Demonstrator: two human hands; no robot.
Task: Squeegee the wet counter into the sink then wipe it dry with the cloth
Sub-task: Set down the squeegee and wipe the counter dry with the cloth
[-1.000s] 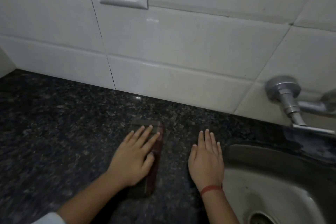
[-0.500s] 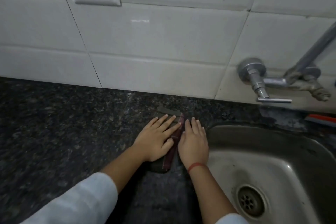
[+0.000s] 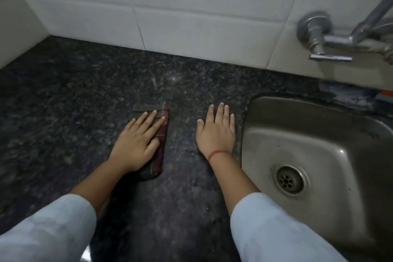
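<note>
Pressing cloth [image 3: 161, 144] under flat left hand [image 3: 136, 144] | right hand [image 3: 215, 134] spread flat on counter [image 3: 63, 112] beside sink [image 3: 276, 134]

The dark speckled stone bench [image 3: 85, 112] has the white tiled wall [image 3: 191, 17] standing behind it. A rectangular steel sink [image 3: 265, 134] is set into the bench at the right, with its round metal drain [image 3: 290, 179] in the basin floor toward the near side. A metal wall tap [image 3: 319, 34] is mounted on the tiles behind and above the sink's far rim. The folded dark checked cloth [image 3: 162, 144] lies on the bench left of the sink, apart from it. The left grip [image 3: 136, 144] lies flat on the cloth, over its left part. The right grip [image 3: 215, 134] rests flat on the bare bench between cloth and sink, just beside the sink's left rim.
</note>
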